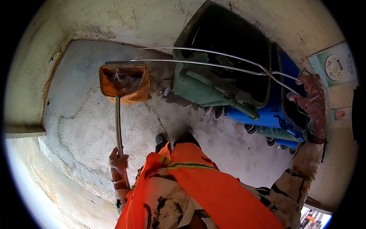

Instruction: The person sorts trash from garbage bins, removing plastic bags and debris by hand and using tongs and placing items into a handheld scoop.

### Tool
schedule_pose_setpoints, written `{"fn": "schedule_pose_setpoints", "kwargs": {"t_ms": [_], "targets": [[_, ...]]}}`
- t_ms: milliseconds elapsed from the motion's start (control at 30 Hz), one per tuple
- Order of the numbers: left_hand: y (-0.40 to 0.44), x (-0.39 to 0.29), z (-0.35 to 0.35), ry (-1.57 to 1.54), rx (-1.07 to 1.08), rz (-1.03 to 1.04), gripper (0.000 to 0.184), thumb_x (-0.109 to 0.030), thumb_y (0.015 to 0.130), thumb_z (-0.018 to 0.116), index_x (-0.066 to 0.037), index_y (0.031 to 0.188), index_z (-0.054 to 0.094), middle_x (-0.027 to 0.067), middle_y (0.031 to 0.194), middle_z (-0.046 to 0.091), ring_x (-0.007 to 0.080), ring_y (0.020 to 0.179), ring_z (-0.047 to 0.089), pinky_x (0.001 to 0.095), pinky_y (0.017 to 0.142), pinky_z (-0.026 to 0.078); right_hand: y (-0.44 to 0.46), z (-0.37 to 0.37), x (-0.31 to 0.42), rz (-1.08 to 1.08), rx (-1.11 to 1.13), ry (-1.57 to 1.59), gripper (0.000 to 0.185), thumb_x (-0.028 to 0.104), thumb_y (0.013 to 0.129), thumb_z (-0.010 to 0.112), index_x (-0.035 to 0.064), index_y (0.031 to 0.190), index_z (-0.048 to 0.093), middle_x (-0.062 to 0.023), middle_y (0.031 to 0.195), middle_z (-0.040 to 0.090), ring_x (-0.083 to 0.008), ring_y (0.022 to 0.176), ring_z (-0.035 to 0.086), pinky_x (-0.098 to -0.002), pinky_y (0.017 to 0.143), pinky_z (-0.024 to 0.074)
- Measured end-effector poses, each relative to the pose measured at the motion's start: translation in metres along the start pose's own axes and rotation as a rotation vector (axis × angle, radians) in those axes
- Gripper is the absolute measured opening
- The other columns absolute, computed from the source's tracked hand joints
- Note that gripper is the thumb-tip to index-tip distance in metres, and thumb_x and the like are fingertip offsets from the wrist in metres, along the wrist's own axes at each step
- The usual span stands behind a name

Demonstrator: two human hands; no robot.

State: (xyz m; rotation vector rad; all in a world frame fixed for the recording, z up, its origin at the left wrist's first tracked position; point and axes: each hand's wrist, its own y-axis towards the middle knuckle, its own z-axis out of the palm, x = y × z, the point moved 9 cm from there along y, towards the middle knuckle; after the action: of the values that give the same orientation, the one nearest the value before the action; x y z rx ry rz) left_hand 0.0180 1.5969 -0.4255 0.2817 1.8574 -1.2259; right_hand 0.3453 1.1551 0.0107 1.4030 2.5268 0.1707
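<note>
My left hand is closed around the long handle of an orange-brown long-handled dustpan. Some pale, crumpled litter lies inside the pan, low over or on the concrete floor. On the right, my right hand wears a thin reddish glove and grips the looped end of long metal tongs. The tongs reach left across the dark green bin, their two arms slightly apart. One tip is by the dustpan's back edge; I cannot tell whether it touches.
A dark green wheeled bin stands against the wall, with blue bins beside it on the right. Stained walls enclose the concrete floor. A low ledge juts out at left. Posters hang at far right.
</note>
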Motion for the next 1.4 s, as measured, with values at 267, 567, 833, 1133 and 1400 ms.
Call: {"fn": "schedule_pose_setpoints", "kwargs": {"t_ms": [267, 567, 833, 1133, 1400], "targets": [[0.040, -0.040, 0.021, 0.003, 0.020, -0.069, 0.032, 0.002, 0.074, 0.058, -0.005, 0.104, 0.051, 0.0022, 0.052, 0.048, 0.0108, 0.034, 0.043, 0.0246, 0.030, 0.034, -0.084, 0.004, -0.160, 0.469, 0.000, -0.122, 0.033, 0.020, 0.070, 0.073, 0.0071, 0.094, 0.052, -0.0056, 0.081, 0.049, -0.0192, 0.065, 0.044, -0.0318, 0.059, 0.0388], [0.038, -0.068, 0.078, 0.032, -0.060, -0.128, 0.031, 0.001, 0.073, 0.059, -0.004, 0.103, 0.053, 0.0028, 0.053, 0.047, 0.0114, 0.034, 0.043, 0.0249, 0.031, 0.035, 0.048, 0.158, -0.214, 0.248, 0.323, -0.322, 0.046, 0.048, 0.071, 0.068, 0.0040, 0.078, 0.057, -0.0128, 0.073, 0.059, -0.0310, 0.075, 0.057, -0.0407, 0.069, 0.0446], [0.018, -0.064, 0.111, -0.008, -0.090, -0.166, 0.030, 0.002, 0.073, 0.058, -0.005, 0.102, 0.053, 0.0023, 0.053, 0.047, 0.0104, 0.035, 0.042, 0.0242, 0.032, 0.034, 0.093, 0.248, -0.155, -0.232, 0.296, -0.115, 0.018, 0.023, 0.078, 0.057, 0.0062, 0.077, 0.062, -0.0119, 0.076, 0.060, -0.0285, 0.071, 0.059, -0.0379, 0.063, 0.0473], [0.035, -0.072, 0.109, -0.123, -0.095, -0.185, 0.025, -0.001, 0.076, 0.057, -0.006, 0.100, 0.050, 0.0008, 0.052, 0.045, 0.0105, 0.036, 0.041, 0.0254, 0.034, 0.034, 0.024, 0.144, -0.168, -0.011, 0.409, -0.179, 0.010, 0.013, 0.075, 0.057, 0.0060, 0.079, 0.061, -0.0134, 0.079, 0.060, -0.0286, 0.073, 0.059, -0.0361, 0.067, 0.0481], [0.039, -0.080, 0.103, -0.126, -0.090, -0.129, 0.027, -0.001, 0.076, 0.058, -0.004, 0.100, 0.049, 0.0016, 0.053, 0.045, 0.0105, 0.037, 0.042, 0.0244, 0.035, 0.038, 0.022, 0.128, -0.207, 0.174, 0.454, -0.267, 0.010, 0.011, 0.075, 0.058, 0.0045, 0.084, 0.059, -0.0148, 0.082, 0.058, -0.0283, 0.077, 0.058, -0.0341, 0.074, 0.0480]]}}
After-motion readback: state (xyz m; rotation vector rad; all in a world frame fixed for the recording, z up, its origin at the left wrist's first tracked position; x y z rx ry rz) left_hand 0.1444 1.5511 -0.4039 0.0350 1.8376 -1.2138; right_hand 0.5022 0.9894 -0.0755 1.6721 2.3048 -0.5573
